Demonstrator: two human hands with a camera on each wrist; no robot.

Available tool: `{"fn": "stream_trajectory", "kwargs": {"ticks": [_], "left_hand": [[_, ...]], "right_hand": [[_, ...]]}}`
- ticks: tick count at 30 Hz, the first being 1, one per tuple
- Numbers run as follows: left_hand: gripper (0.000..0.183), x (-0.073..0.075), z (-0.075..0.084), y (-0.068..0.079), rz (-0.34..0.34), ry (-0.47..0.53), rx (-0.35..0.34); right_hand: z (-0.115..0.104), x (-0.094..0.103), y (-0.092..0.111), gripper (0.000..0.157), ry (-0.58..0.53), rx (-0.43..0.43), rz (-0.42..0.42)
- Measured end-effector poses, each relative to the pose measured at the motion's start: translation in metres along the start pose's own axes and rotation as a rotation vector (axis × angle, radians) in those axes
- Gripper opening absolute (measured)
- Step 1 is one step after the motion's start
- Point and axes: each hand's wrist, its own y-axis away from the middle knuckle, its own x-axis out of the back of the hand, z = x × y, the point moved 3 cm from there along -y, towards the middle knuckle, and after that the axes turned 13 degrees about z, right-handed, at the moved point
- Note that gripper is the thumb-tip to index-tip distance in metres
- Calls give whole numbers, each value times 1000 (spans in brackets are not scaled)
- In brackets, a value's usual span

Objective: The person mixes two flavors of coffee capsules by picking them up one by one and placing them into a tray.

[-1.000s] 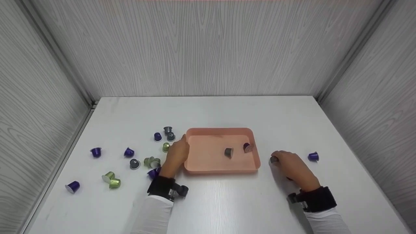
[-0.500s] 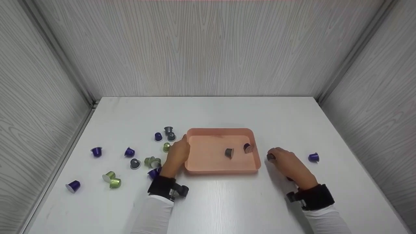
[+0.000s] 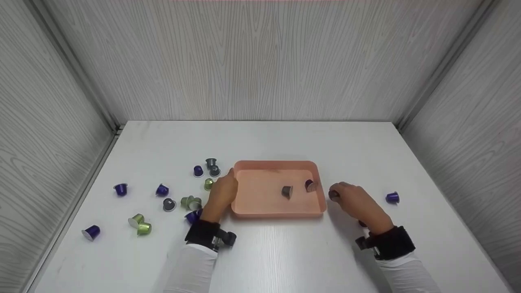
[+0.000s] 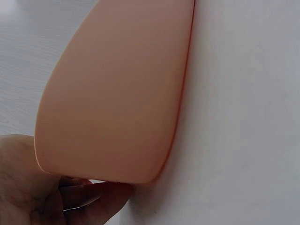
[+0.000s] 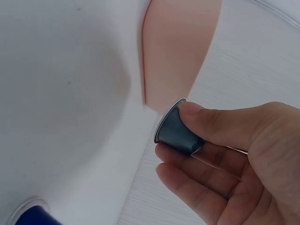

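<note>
A shallow pink tray (image 3: pixel 260 175) lies mid-table, and my left hand (image 3: pixel 222 193) grips its left side. In the left wrist view, the fingers (image 4: pixel 101 204) curl against the tray's end wall. Just off the tray's right side, my right hand (image 3: pixel 358 203) pinches a dark grey coffee capsule (image 5: pixel 178 131) between thumb and fingers, its silver rim facing away from the palm. Inside the tray are a grey capsule (image 3: pixel 287 191) and a purple capsule (image 3: pixel 310 185), both on their sides toward the right.
Several purple, green and grey capsules lie scattered left of the tray, including a green one (image 3: pixel 144 228) and a purple one (image 3: pixel 91 232). Farther right sits a purple capsule (image 3: pixel 392 197). Another capsule (image 3: pixel 362 224) is partly hidden beneath my right wrist. Wood-grain panels (image 3: pixel 260 61) enclose the table.
My right hand has moved left and slightly away from me, bringing the dark grey capsule close to the tray's right side. My left hand and the tray have stayed in place.
</note>
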Motion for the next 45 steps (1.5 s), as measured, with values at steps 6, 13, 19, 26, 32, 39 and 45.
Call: {"fn": "stream_trajectory", "kwargs": {"ticks": [6,13,19,26,32,39,45], "left_hand": [[43,1,3,1,-2,-3,3],[41,0,3,1,12,6,-7],[43,2,6,1,-9,14,10],[44,3,6,0,-21,7,26],[43,1,6,2,4,19,4],[41,-2,9,2,-1,16,-9],[43,0,9,1,-37,24,26]], "right_hand": [[-9,0,-8,10,18,70,46],[-23,2,-20,12,-1,69,39],[-40,2,-31,13,10,182,59],[-56,-1,-43,5,-1,297,104],[-65,-3,-56,6,-40,279,69],[-69,-11,-68,5,-128,263,34],[-72,-21,-81,8,-146,235,7]]}}
